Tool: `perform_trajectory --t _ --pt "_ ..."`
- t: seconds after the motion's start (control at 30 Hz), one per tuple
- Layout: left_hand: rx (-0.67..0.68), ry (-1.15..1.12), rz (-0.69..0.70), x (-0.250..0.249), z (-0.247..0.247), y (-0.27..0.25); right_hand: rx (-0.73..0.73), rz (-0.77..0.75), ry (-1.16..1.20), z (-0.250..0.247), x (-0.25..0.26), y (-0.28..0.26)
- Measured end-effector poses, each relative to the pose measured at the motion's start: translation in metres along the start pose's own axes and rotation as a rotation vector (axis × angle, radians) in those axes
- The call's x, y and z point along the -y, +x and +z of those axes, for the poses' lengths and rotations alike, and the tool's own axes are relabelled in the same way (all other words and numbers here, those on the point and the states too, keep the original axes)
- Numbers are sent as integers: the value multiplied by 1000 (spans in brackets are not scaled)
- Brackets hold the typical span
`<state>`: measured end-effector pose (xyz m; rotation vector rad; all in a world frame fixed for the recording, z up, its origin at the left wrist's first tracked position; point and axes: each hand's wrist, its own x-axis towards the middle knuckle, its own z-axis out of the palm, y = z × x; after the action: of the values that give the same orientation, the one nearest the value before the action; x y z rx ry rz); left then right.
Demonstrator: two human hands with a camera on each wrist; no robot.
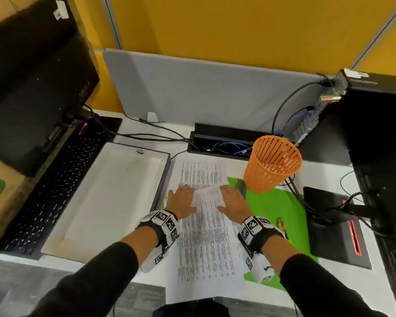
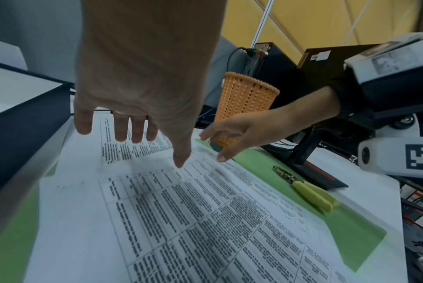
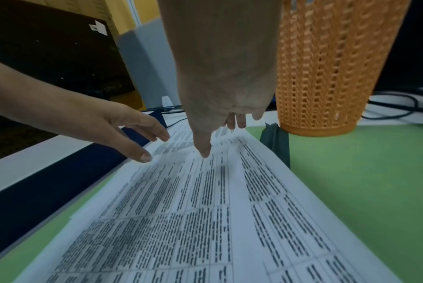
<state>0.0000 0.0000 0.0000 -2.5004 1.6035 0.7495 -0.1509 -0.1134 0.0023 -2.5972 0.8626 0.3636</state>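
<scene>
The printed sheets (image 1: 206, 243) lie lengthwise on the green mat (image 1: 281, 209) at the middle of the desk (image 1: 318, 175). Their near end overhangs the near desk edge and their far end reaches toward the cable box (image 1: 222, 143). The left hand (image 1: 181, 200) is positioned palm down over the left part of the sheets, fingers straight and spread, gripping nothing. The right hand (image 1: 232, 200) is positioned palm down over the right part, level with the left hand, fingers loosely extended, thumb pointing down toward the paper, gripping nothing. A small sheet (image 1: 207, 194) lies skewed on top of the printed sheets in the gap between the two hands. The wrist views show both thumb tips very close to the paper; whether they touch it cannot be told. The orange basket (image 1: 272, 163) stands upright on the far right corner of the green mat, just beyond the right hand. The white tray (image 1: 105, 197) sits directly left of the sheets, and the keyboard (image 1: 55, 191) lies left of the tray. A yellow-handled tool (image 2: 309, 193) lies on the green mat right of the sheets, near the black monitor base (image 1: 329, 229).
</scene>
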Motion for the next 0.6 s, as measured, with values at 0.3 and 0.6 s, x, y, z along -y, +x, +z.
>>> perform_trajectory --t 0.3,0.6 --pt "139 54 -3 7 17 4 61 100 60 23 -4 17" --pt "87 42 1 9 31 7 106 204 108 22 -2 32"
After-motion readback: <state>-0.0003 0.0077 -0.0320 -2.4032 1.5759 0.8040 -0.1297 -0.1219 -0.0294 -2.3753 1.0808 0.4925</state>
